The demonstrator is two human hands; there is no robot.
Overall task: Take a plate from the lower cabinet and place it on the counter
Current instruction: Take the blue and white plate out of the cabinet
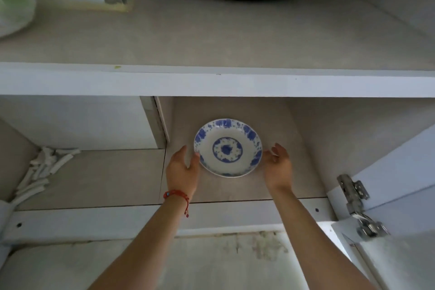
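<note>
Plate [227,147], white with a blue flower pattern, lies flat on the floor of the lower cabinet [306,172], and I see it between my two hands, slightly ahead of them. Starting at the left, my left hand [183,169] with the red bracelet [177,195] on its wrist stands at about 8 o'clock from the plate; it is spread open, palm turned toward the rim, and the thumb seems to touch the edge or is just beside it, I cannot tell which. The plate is round, so it has no long axis and any opposite pair of rim points would serve for a grip. At about 4 o'clock from the plate is my right hand [277,167], also open and cupped, fingers curled a little, just beside the rim. Neither hand has closed on anything yet. Both are almost equally near, the left perhaps a little nearer. I judge the next move needs both hands to close inward on the rim, then lift toward the counter [211,37] at 12 o'clock.
</note>
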